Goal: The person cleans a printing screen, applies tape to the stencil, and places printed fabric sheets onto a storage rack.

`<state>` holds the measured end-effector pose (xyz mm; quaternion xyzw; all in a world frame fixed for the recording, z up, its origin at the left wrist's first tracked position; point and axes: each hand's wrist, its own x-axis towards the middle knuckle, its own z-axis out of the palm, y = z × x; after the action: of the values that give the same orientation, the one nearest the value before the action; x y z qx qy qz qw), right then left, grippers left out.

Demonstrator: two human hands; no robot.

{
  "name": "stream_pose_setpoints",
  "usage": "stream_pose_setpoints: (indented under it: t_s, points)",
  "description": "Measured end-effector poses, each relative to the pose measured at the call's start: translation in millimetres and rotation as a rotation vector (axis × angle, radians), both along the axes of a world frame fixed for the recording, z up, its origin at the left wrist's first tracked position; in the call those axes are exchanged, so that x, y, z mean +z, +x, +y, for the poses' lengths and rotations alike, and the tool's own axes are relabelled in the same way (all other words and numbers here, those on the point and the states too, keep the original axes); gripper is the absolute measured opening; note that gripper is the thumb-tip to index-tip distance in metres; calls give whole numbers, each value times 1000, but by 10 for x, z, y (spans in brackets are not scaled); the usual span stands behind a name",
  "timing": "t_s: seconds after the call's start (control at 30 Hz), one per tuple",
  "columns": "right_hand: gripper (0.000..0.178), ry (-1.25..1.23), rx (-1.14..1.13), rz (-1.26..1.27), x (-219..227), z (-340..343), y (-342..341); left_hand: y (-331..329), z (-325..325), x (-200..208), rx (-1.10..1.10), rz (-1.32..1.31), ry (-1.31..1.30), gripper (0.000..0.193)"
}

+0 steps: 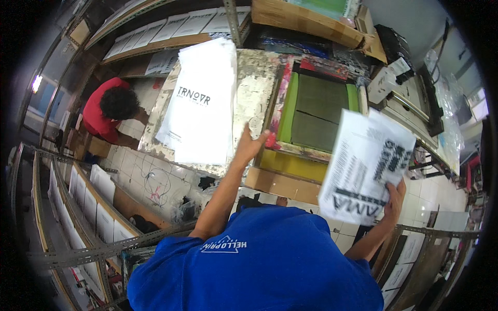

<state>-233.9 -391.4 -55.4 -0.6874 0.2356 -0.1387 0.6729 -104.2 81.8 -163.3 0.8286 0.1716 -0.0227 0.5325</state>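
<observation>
My right hand (pixel 395 201) grips a limp white printed bag (pixel 358 166) by its lower right edge. The bag is slightly blurred, carries black print and hangs right of the screen-printing frame (pixel 316 111). That frame has a dark mesh panel with green strips along its sides and lies on the paint-stained table (pixel 254 78). At its near left corner is my left hand (pixel 251 146), thumb and forefinger spread, with nothing visible between them. Left of this hand lies a stack of flat white bags (pixel 202 103) with black print. Some fingers of both hands are hidden.
A person in a red shirt (pixel 101 106) crouches beyond the table's left side. Shelves with white stacks (pixel 176 26) stand at the back, and racks (pixel 93 202) at the lower left. Cardboard (pixel 306 20) lies at the far edge. Equipment (pixel 404 109) stands at right.
</observation>
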Motion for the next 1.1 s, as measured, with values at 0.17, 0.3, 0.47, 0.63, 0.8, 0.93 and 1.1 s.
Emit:
stream_pose_setpoints:
  t_s: [0.17, 0.3, 0.47, 0.63, 0.8, 0.93, 1.1]
  points:
    - [43, -369, 110, 92, -355, -300, -667, 138, -143, -262, -178, 257, -786, 80]
    - [40, -26, -70, -115, -491, -631, -1167, 62, -211, 33, -195, 48, -587, 75]
    - [32, 48, -381, -161, -1004, -1498, -1494, 329, -329, 686, -146, -353, -567, 74]
    - [31, -607, -273, 191, -976, -664, -674, 841, -520, 1448, -25, -539, -466, 52]
    - [31, 18, -283, -164, -781, -289, 10, 1087, -565, 1691, 35, -518, -406, 46]
    - [36, -289, -286, 29, -1067, -228, 515, 1128, -654, 1770, 56, -520, -421, 44]
    - [30, 69, -186, -146, -944, -203, 750, 1112, -581, 1799, 65, -517, -404, 43]
